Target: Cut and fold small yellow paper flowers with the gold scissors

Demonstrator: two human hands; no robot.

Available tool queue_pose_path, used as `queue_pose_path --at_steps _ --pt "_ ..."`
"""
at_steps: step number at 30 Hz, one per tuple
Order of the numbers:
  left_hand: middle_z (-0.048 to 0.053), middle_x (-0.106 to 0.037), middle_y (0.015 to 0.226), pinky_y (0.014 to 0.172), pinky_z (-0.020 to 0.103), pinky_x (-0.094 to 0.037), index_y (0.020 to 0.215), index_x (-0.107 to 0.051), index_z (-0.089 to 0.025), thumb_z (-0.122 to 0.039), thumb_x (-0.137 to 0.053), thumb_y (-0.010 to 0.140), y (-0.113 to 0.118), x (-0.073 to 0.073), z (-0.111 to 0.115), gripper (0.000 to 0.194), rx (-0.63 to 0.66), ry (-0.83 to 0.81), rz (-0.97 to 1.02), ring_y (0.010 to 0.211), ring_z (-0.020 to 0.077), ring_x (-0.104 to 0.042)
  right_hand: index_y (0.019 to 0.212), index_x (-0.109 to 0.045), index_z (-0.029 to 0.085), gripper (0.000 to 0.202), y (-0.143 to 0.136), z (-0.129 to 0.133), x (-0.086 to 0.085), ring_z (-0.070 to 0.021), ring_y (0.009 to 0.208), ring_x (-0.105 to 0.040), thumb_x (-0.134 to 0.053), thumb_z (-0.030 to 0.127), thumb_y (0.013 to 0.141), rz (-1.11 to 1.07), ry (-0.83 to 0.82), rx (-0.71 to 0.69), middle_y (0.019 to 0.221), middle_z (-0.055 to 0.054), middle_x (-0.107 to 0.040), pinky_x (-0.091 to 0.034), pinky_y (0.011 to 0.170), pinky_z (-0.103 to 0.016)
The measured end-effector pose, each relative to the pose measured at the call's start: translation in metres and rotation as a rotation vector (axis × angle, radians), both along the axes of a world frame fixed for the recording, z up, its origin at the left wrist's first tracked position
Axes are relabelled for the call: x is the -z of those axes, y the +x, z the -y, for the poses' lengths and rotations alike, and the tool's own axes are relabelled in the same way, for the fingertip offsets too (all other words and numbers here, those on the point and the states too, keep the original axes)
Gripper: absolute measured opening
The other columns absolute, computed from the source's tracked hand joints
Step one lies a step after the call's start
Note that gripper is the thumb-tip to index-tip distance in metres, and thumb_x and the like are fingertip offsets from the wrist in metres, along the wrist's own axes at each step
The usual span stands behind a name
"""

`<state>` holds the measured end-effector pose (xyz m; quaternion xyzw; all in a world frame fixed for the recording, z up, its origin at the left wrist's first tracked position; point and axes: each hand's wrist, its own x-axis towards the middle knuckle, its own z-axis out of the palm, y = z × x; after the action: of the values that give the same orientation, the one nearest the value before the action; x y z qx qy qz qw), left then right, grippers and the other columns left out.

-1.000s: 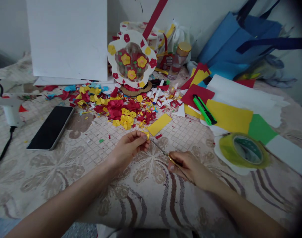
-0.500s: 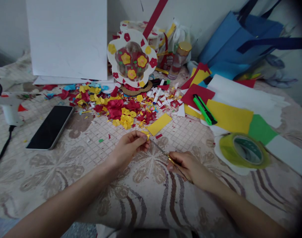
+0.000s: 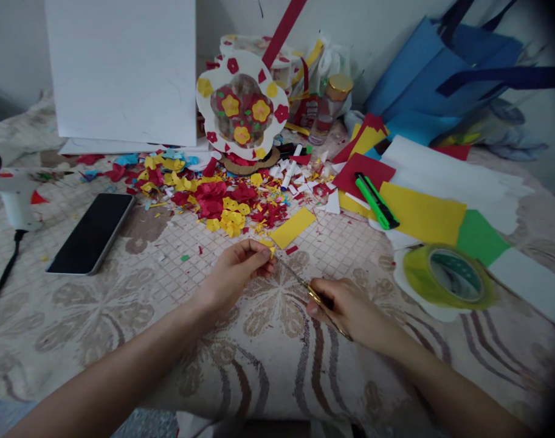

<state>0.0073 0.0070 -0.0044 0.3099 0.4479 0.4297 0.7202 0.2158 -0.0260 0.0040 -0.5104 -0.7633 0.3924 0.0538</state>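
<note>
Between thumb and fingers, my left hand [image 3: 245, 263] pinches a small piece of yellow paper [image 3: 268, 245]. My right hand [image 3: 343, 307] is closed around the gold handles of a pair of scissors [image 3: 314, 294]. The blades point up and left, their tips at the lower edge of the yellow piece by my left fingertips. Just beyond my hands lies a yellow paper strip [image 3: 293, 227]. Behind it spreads a pile of cut paper flowers [image 3: 213, 204] in red and yellow, with small scraps among them.
A phone [image 3: 92, 234] and a glue gun [image 3: 13, 198] lie at left. A flower-shaped paper lantern [image 3: 204, 115] stands at the back. On the right are a green utility knife [image 3: 376, 201], coloured paper sheets [image 3: 423, 213], a tape roll [image 3: 448, 277] and a blue bag [image 3: 436, 76].
The scissors have tilted slightly in my right hand, and their handles show a little more gold. My left hand stays almost still with the yellow piece.
</note>
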Motion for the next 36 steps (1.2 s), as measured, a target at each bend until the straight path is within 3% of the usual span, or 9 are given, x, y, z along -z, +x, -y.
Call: queue_pose_path --at_steps 10,23,36 --pt "0.000 -0.063 0.063 0.060 0.022 -0.044 0.072 -0.056 -0.013 -0.023 -0.070 0.070 0.001 0.001 0.000 0.017 -0.012 0.007 -0.011 0.059 0.0093 -0.057 0.062 -0.044 0.019 0.039 0.002 -0.002 0.003 -0.0103 0.051 -0.040 -0.046 0.048 0.088 0.004 0.017 -0.020 0.052 0.004 -0.043 -0.026 0.049 -0.021" --pt "-0.001 -0.062 0.063 0.062 0.022 -0.044 0.072 -0.056 -0.014 -0.024 -0.070 0.071 0.003 0.002 0.004 0.017 -0.072 0.039 -0.019 0.059 0.0090 -0.056 0.064 -0.043 0.020 0.036 -0.002 0.007 0.009 -0.0117 0.050 -0.048 -0.044 0.044 0.091 0.072 0.100 0.023 0.056 0.001 -0.055 -0.027 0.050 -0.023" --pt "0.000 -0.061 0.066 0.062 0.022 -0.043 0.074 -0.056 -0.015 -0.025 -0.066 0.075 0.002 0.002 0.006 0.014 -0.077 0.111 -0.072 0.060 0.0093 -0.056 0.067 -0.044 0.021 0.036 -0.002 0.010 0.011 -0.0135 0.051 -0.051 -0.043 0.048 0.091 0.112 0.212 0.018 0.055 0.001 -0.055 -0.027 0.051 -0.025"
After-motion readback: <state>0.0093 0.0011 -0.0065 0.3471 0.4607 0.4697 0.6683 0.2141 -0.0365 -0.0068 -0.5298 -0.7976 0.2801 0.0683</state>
